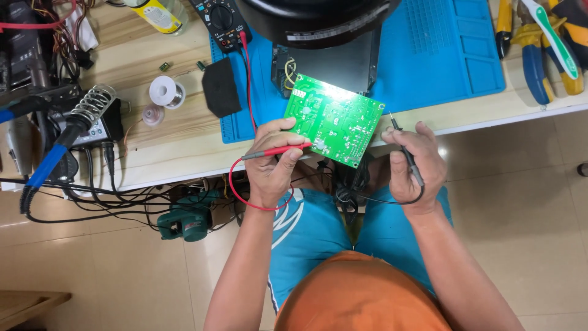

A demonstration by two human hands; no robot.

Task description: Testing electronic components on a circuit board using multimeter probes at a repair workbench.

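Wooden bench [184, 132]: we see it across the upper view, carrying the rest.
Blue work mat [441, 67]: on the bench, right of centre.
Green circuit board [334, 119]: held tilted over the bench's near edge, between our two hands, partly above the mat.
Multimeter [222, 21]: on the mat's far left corner; a red lead runs from it.
Left hand [272, 162]: fingers clamped on the red probe [275, 151] and touching the board's left edge.
Right hand [413, 162]: fingers closed round the black probe [407, 153], tip just beside the board's right corner.
Solder spool [166, 92]: on the bench, left.
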